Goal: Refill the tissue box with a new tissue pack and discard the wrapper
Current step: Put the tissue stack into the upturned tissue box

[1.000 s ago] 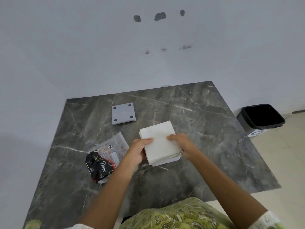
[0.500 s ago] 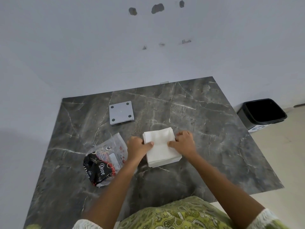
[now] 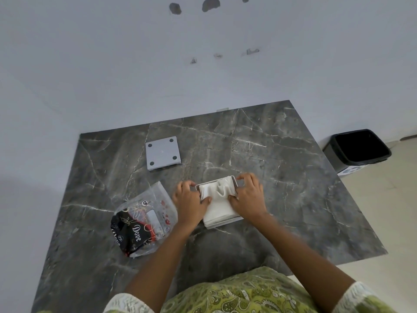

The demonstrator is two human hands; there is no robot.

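Note:
A white stack of tissues (image 3: 220,203) sits in the open white tissue box (image 3: 222,223) in the middle of the dark marble table (image 3: 282,177). Its far end is crumpled. My left hand (image 3: 190,201) presses on the stack's left side, fingers curled over the box edge. On the stack's right side my right hand (image 3: 248,195) does the same. The empty clear and black wrapper (image 3: 144,220) lies to the left of my left hand. The grey square box lid (image 3: 163,152), with its four dark dots facing up, lies farther back on the table.
A black bin (image 3: 358,149) stands open on the floor to the right of the table. A pale wall runs behind the table and along its left side. My green patterned clothing fills the bottom edge.
The tissue stack has gone down from lying on top of the box into it, and its far end has crumpled. Both hands shifted from holding its sides to pressing on it.

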